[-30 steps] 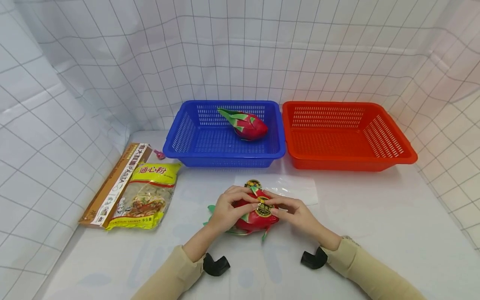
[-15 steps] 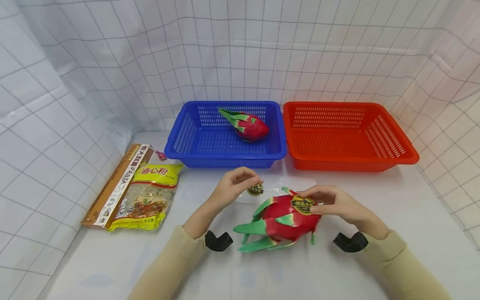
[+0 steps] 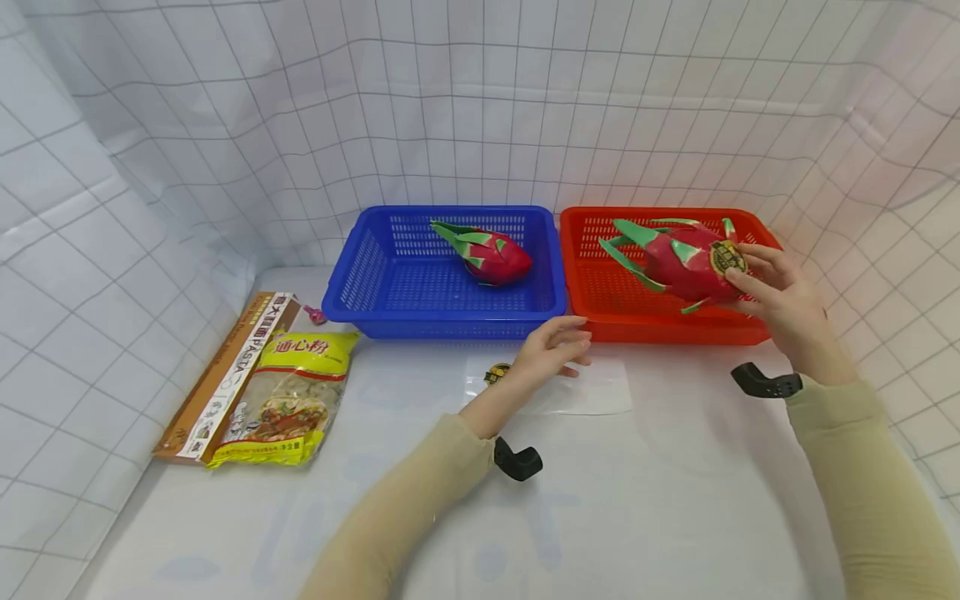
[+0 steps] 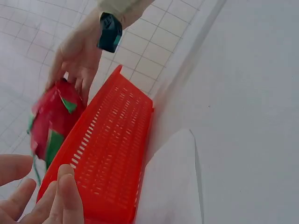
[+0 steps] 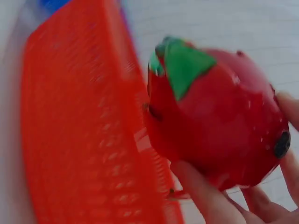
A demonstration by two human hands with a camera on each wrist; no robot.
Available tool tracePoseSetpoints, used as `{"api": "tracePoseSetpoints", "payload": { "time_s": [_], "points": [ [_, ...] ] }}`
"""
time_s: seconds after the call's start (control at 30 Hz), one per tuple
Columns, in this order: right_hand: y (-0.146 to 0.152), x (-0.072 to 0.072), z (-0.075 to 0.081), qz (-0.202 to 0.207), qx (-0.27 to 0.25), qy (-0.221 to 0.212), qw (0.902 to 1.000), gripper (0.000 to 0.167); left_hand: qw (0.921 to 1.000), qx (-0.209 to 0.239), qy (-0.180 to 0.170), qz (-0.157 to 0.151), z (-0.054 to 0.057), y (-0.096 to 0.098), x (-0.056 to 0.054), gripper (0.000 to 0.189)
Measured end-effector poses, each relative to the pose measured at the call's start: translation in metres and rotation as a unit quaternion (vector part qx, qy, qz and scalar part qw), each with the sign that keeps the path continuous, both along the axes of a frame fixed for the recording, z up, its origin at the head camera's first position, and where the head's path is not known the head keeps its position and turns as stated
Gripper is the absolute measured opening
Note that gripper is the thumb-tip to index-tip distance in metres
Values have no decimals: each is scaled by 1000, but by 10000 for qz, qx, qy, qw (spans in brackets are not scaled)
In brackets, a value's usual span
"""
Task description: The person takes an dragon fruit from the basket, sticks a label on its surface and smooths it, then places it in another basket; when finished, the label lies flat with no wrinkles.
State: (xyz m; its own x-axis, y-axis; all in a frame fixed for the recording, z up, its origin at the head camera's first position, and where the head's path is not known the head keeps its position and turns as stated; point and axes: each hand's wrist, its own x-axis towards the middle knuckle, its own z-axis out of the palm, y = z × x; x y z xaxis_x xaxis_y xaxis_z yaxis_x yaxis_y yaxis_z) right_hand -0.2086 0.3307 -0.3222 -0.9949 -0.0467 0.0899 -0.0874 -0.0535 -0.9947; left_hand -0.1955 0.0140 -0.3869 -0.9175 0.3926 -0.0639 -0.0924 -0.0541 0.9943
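My right hand [image 3: 787,300] grips a red dragon fruit [image 3: 686,262] by its rounded end, over the red basket [image 3: 675,332]. Green leaf tips on the fruit point left, and a round black-and-gold sticker [image 3: 727,258] faces up beside my thumb. In the right wrist view the dragon fruit [image 5: 219,116] is held above the basket's rim. My left hand [image 3: 551,354] hovers with loosely bent fingers and nothing in them, just in front of where the two baskets meet. Under it lies a clear plastic sheet [image 3: 592,392] bearing another round sticker [image 3: 497,373].
A second dragon fruit [image 3: 497,257] lies in the blue basket [image 3: 442,325], left of the red one. On the left are a brown pasta box [image 3: 225,375], a yellow-ended macaroni bag [image 3: 288,400] and a small pink item [image 3: 315,315]. Gridded white curtains [image 3: 480,108] enclose the table.
The dragon fruit went from the table's middle, between both hands, up and right over the red basket in my right hand. My left hand released it and moved right.
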Motion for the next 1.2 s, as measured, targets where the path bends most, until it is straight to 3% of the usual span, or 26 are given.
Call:
{"api": "tracePoseSetpoints", "payload": {
  "time_s": [0.07, 0.2, 0.3, 0.43, 0.5, 0.57, 0.67, 0.73, 0.8, 0.87, 0.93, 1.07, 1.2],
  "points": [
    [0, -12, -7, -320, 1145, -398, 9921, 48, 9999, 51, 54, 71, -2, 8, -1, 40],
    [-2, -32, -21, -130, 3025, -579, 9513, 66, 9997, 58, 120, 213, -3, 15, -1, 39],
    [-3, -39, -19, 370, 3705, -606, 9261, 71, 9998, -15, 159, 100, 4, 12, 0, 39],
    [-3, -42, -12, 873, 4266, -808, 8966, 73, 9981, -370, 328, -358, 13, 1, -2, 38],
    [-4, -42, -10, 940, 4501, -861, 8838, 75, 9950, -642, 465, -607, 17, -8, -7, 37],
    [-8, -39, -5, 711, 4746, -723, 8744, 76, 9911, -869, 568, -831, 29, -20, -11, 36],
    [-20, -28, 9, 42, 4719, -496, 8802, 76, 9847, -1178, 713, -1066, 54, -39, -22, 35],
    [-33, -17, 20, -488, 4257, -321, 9030, 72, 9814, -1283, 834, -1156, 74, -53, -31, 31],
    [-50, -5, 29, -844, 3446, -95, 9349, 62, 9791, -1361, 987, -1146, 95, -66, -40, 29],
    [-69, 5, 35, -978, 2597, 268, 9604, 48, 9786, -1381, 1112, -1044, 117, -77, -50, 28],
    [-88, 12, 37, -901, 1855, 628, 9765, 36, 9794, -1328, 1220, -908, 137, -85, -59, 30],
    [-122, 19, 27, -556, 1128, 1088, 9861, 25, 9812, -1058, 1475, -660, 166, -97, -75, 35],
    [-146, 19, 7, -321, 1091, 977, 9887, 29, 9819, -894, 1633, -358, 174, -102, -90, 34]
  ]
}}
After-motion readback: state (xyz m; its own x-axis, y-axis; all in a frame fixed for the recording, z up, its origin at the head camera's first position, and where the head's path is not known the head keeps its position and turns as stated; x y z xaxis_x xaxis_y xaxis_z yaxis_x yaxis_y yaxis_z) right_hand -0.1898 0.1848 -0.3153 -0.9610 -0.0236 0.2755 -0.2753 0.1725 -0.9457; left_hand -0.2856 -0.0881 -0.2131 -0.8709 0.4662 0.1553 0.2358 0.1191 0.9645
